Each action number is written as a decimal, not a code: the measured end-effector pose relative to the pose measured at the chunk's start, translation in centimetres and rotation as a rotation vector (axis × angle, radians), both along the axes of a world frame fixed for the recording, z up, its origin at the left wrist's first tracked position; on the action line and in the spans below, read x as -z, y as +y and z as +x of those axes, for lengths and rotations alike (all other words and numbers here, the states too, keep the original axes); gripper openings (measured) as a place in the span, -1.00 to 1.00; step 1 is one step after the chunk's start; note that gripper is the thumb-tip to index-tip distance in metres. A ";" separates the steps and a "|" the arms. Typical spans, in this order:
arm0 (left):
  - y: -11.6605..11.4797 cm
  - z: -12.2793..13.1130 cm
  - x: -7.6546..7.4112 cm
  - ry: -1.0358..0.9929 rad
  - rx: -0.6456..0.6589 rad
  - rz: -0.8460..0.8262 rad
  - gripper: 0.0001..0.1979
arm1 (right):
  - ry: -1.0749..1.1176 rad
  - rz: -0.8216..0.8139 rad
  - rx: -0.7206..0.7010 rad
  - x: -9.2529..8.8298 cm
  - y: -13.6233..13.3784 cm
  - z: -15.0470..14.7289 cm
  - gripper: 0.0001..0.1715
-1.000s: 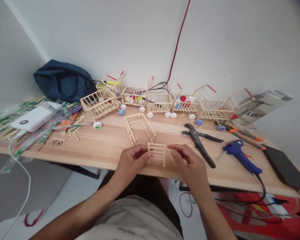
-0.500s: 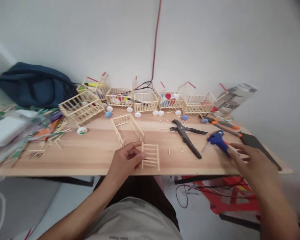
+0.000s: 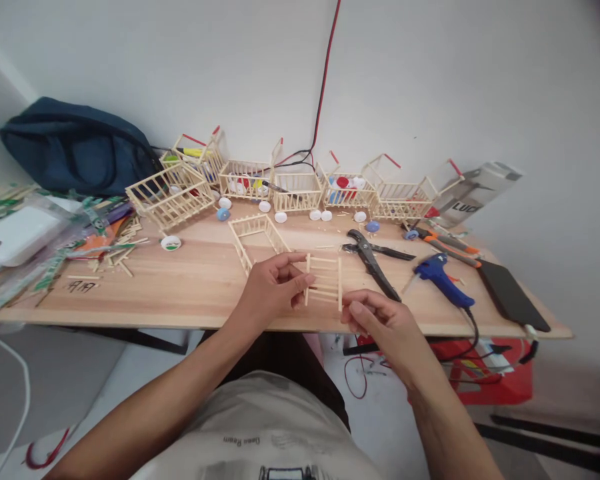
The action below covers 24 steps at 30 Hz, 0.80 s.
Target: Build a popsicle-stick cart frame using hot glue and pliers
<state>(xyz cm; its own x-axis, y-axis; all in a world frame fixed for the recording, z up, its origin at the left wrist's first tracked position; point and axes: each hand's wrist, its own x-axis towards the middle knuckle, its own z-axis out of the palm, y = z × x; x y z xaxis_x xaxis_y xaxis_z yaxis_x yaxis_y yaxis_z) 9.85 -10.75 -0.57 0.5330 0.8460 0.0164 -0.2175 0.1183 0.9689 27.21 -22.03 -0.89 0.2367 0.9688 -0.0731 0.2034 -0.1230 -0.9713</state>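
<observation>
A small ladder-like stick panel (image 3: 324, 288) is upright near the table's front edge. My left hand (image 3: 280, 283) pinches its left post between thumb and fingers. At the lower end of its right post, my right hand (image 3: 375, 317) has its fingers closed around the corner. Behind my left hand lies an open frame of sticks (image 3: 257, 230) on the wooden table (image 3: 180, 293). The blue glue gun (image 3: 447, 280) rests on its side to the right, with nobody holding it.
Stick-built carts (image 3: 295, 193) with cap wheels line the wall. Black cutters (image 3: 373, 263), orange-handled pliers (image 3: 453, 247) and a black phone-like slab (image 3: 513, 293) lie at right. Sticks, plastic bags and a white device (image 3: 25, 233) crowd the left, before a blue bag (image 3: 80, 150).
My right hand has left the glue gun and moved left to the panel's right post. My left hand and the panel appear a little further right and higher.
</observation>
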 end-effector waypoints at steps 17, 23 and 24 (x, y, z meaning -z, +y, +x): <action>0.4 1.3 1.0 0.041 0.105 0.041 -0.46 | 0.521 0.003 0.086 1.8 -0.2 -1.6 -0.60; 0.3 1.4 1.1 0.063 0.114 0.042 -0.47 | 0.550 -0.023 0.023 2.3 -0.2 -1.4 -0.60; 0.3 1.4 1.1 0.069 0.114 0.046 -0.48 | 0.554 -0.028 0.006 2.3 -0.2 -1.3 -0.61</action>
<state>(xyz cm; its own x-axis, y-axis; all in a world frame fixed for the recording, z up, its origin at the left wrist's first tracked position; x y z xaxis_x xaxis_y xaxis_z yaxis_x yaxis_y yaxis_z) 11.25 -10.45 -1.69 0.6272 0.7788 0.0140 -0.1379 0.0933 0.9860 25.94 -22.19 -3.22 0.1605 0.9635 -0.2141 -0.3382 -0.1501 -0.9290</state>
